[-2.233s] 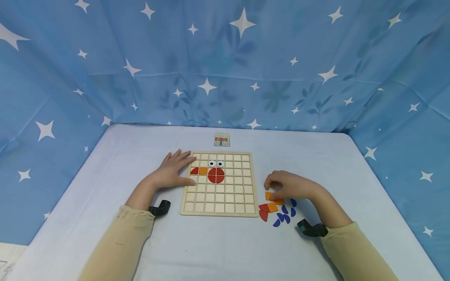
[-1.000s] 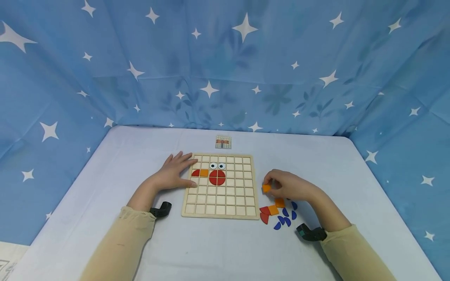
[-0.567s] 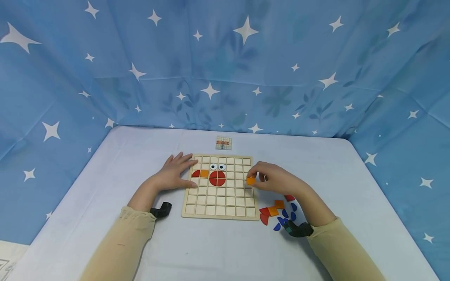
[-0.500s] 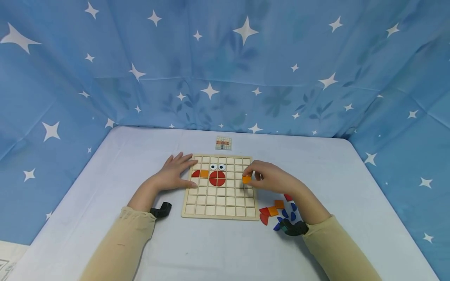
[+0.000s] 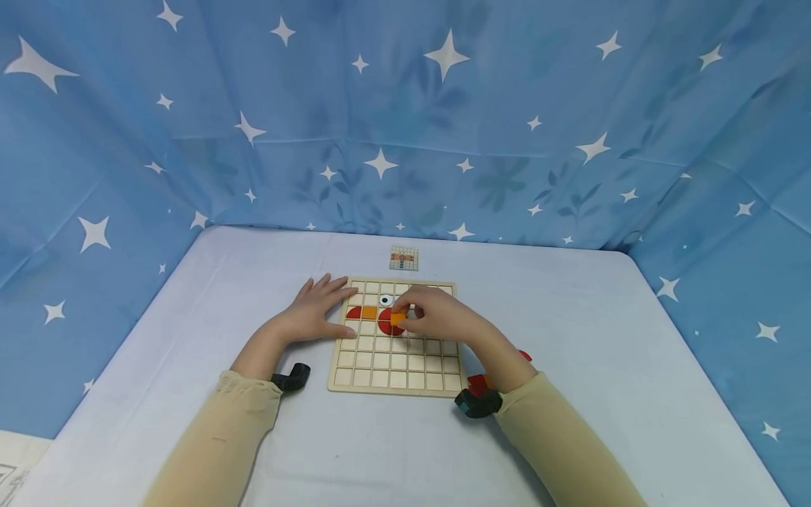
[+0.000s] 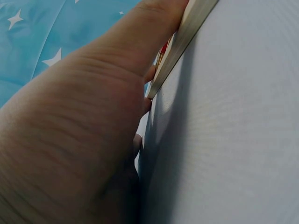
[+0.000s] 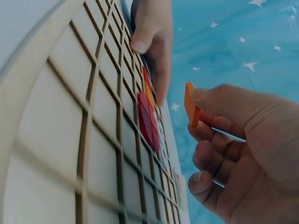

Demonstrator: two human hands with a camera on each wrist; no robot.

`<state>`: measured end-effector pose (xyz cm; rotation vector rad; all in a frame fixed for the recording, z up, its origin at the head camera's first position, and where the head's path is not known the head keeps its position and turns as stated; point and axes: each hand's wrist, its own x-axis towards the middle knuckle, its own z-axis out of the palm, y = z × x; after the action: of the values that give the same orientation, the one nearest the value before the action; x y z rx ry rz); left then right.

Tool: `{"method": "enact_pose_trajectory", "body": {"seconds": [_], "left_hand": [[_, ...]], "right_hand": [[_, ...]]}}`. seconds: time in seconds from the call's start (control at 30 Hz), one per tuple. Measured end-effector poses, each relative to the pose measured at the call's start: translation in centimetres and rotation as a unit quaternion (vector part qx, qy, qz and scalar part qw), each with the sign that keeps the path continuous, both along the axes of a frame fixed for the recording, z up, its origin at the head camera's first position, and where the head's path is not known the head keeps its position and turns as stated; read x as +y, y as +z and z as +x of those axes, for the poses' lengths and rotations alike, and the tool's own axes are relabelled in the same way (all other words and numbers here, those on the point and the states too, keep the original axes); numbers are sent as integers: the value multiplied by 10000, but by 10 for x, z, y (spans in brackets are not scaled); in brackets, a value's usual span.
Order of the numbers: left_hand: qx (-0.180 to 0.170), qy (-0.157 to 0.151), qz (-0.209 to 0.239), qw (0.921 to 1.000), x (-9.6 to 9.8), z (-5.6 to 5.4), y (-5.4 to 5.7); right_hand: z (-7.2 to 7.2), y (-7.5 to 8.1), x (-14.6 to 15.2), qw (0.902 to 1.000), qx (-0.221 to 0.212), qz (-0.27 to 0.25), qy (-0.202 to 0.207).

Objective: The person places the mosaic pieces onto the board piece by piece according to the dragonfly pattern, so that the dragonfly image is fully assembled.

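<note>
My right hand (image 5: 437,315) pinches an orange square tile (image 7: 190,105) between thumb and index finger. In the right wrist view the tile is tilted on edge, clear of the wooden grid board (image 5: 380,360). From the head, it overlaps the red circle (image 5: 384,325) made of quarter pieces. My left hand (image 5: 310,310) lies spread at the board's left edge, thumb and fingertips on the frame. Beside those fingers sit a red quarter piece (image 5: 354,313) and another orange square (image 5: 369,313) in the grid. One eye piece (image 5: 386,300) shows above the circle; my right hand covers the other.
Behind the board lies a small picture card (image 5: 403,258) with a grid pattern. Loose red pieces (image 5: 476,384) lie right of the board, partly under my right forearm, which hides the blue ones. A starry blue curtain (image 5: 405,105) surrounds the white table (image 5: 355,451).
My right hand has picked up the orange square from the loose pieces and carried it left over the board to above the red circle. The left hand has stayed in place.
</note>
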<state>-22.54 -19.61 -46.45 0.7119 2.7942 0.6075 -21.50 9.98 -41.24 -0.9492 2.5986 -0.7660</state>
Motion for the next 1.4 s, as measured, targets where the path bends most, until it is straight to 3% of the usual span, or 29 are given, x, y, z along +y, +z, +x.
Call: {"method": "enact_pose_trajectory", "body": {"seconds": [0.5,0.97,1.4], "left_hand": [[-77,-49,38,10000,1,0,-2],[-68,-90,53,9999,0,-2,-3],[-65,-98,77,9999,-1,-3,-1]], "right_hand": [[2,-15,-51,9986,252,454,-62],[6,-27,-56,9958,483,752,-209],[9,-25,-59,9952,535,730,-382]]}}
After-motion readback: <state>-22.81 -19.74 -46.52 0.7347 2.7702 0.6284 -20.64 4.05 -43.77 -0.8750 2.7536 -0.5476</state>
